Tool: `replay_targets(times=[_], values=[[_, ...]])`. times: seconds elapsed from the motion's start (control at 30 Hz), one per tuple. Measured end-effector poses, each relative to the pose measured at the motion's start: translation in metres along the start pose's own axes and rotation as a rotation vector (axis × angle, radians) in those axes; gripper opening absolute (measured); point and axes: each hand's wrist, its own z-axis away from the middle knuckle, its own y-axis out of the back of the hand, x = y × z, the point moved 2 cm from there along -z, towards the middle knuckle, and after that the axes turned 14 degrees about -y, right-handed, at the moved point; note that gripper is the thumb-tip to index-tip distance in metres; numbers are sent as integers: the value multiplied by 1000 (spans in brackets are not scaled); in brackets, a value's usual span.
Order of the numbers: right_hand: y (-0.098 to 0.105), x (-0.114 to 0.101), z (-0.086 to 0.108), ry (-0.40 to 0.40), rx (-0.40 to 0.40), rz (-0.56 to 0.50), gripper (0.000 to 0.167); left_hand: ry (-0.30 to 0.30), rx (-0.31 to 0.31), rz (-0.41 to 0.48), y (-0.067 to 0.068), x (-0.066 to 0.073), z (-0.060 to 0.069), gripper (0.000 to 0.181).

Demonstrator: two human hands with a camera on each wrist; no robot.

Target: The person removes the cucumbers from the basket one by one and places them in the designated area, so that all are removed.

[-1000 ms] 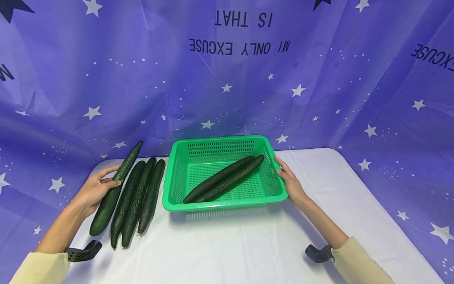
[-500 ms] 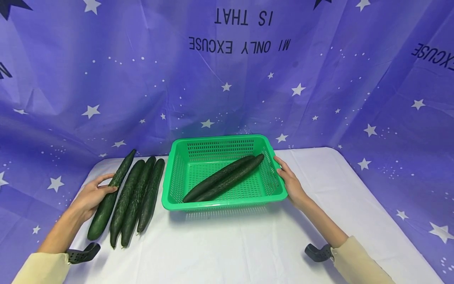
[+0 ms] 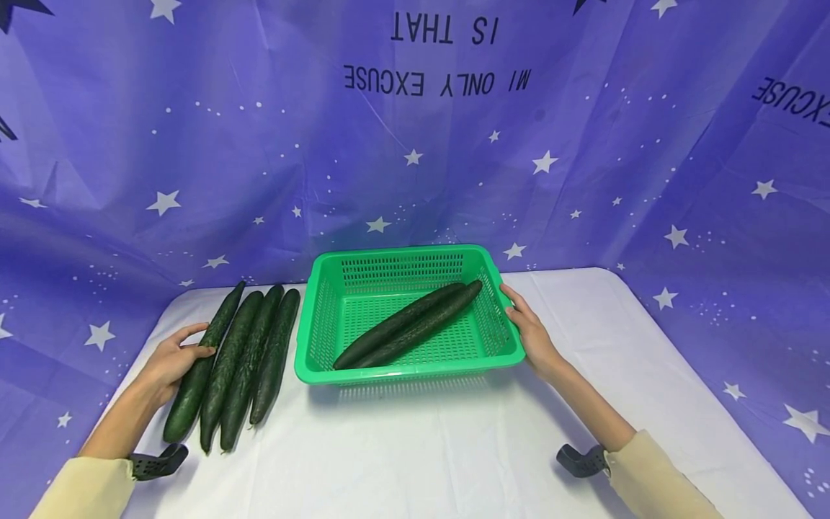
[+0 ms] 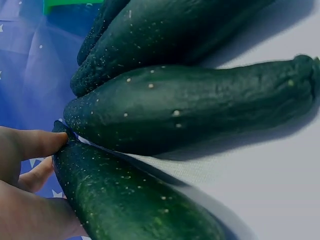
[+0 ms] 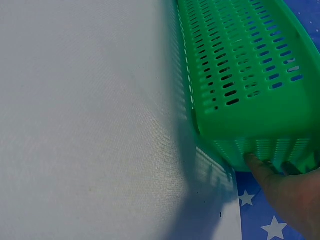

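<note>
My left hand (image 3: 170, 364) pinches the leftmost dark green cucumber (image 3: 188, 400) near its upper part, thumb on one side and fingers on the other. In the left wrist view that cucumber (image 4: 135, 195) lies beside another cucumber (image 4: 195, 107), close at one end. Three more cucumbers (image 3: 249, 367) lie side by side to its right in the head view. My right hand (image 3: 534, 339) touches the outer right end of a green plastic basket (image 3: 402, 375), its fingers fairly straight below the rim. Two cucumbers (image 3: 415, 324) lie slantwise inside. Some right fingertips are hidden in the right wrist view.
A white cloth (image 3: 415, 454) covers the table. Purple star-printed fabric (image 3: 415, 194) hangs close behind the basket and along both sides. Black curved pieces (image 3: 580, 461) stick out from both wrists.
The left hand has lowered the leftmost cucumber toward the person and set it beside the row, closing the gap to its neighbour. The right hand and basket have stayed in place.
</note>
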Motion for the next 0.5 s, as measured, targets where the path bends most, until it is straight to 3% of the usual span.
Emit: replay_targets(times=[0.2,0.5], values=[[0,-1,0,0,-3,-6,54,35,-19,-119,-1,2,-2,72],[0,-1,-1,-4,2,-12,54,47,6,-29,-3,-1,-3,72]])
